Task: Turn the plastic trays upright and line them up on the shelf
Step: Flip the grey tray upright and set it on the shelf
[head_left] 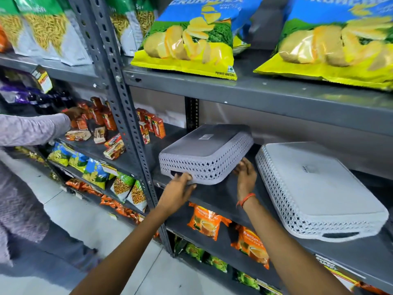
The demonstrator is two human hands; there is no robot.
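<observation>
Two grey perforated plastic trays lie upside down on the dark grey shelf (214,196). The left tray (204,150) is tilted, its near edge lifted off the shelf. My left hand (180,184) grips its near left corner by the handle slot. My right hand (244,172) touches the tray's near right corner, fingers spread along its side. The right tray (314,186) rests flat and inverted, angled toward the shelf's front edge, with its handle slot facing me; neither hand touches it.
Big chip bags (191,37) sit on the shelf above. Orange packets (207,220) fill the shelf below. A steel upright (127,116) stands left of the trays. Another person's arm (36,128) reaches among small red boxes (158,126) in the left bay.
</observation>
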